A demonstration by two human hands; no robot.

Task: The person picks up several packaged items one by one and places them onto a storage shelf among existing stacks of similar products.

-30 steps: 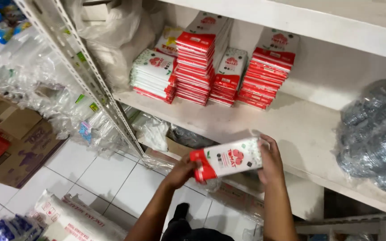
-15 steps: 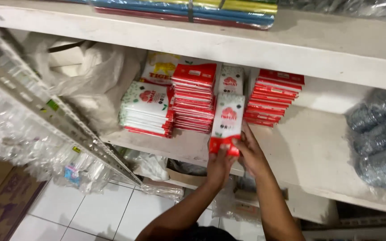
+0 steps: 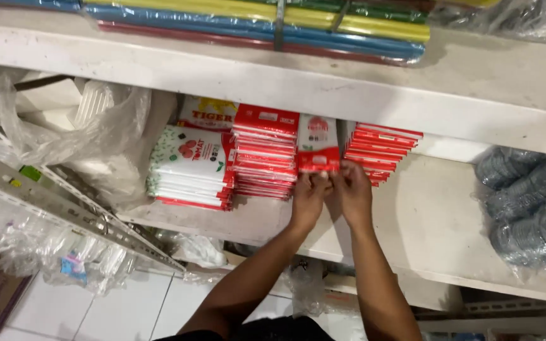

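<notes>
Both hands hold one flat white packet with a red end (image 3: pixel 318 146) upright at the white shelf (image 3: pixel 431 215). My left hand (image 3: pixel 309 199) grips its lower left edge and my right hand (image 3: pixel 352 192) its lower right edge. The packet stands in the gap between a tall stack of red-and-white packets (image 3: pixel 264 151) on its left and a lower stack of the same kind (image 3: pixel 377 148) on its right. What lies under the packet is hidden by my hands.
A stack of white packets with a tomato picture (image 3: pixel 189 167) lies further left, crumpled clear plastic bags (image 3: pixel 71 139) beyond it. Bundles of grey rings in plastic (image 3: pixel 529 202) fill the shelf's right end. Coloured rods (image 3: pixel 254 22) lie on the upper shelf. A metal rack rail (image 3: pixel 64 208) slants at the left.
The packet went from lying sideways in my hands below the shelf to standing upright between the two red stacks. My view moved closer to the shelf.
</notes>
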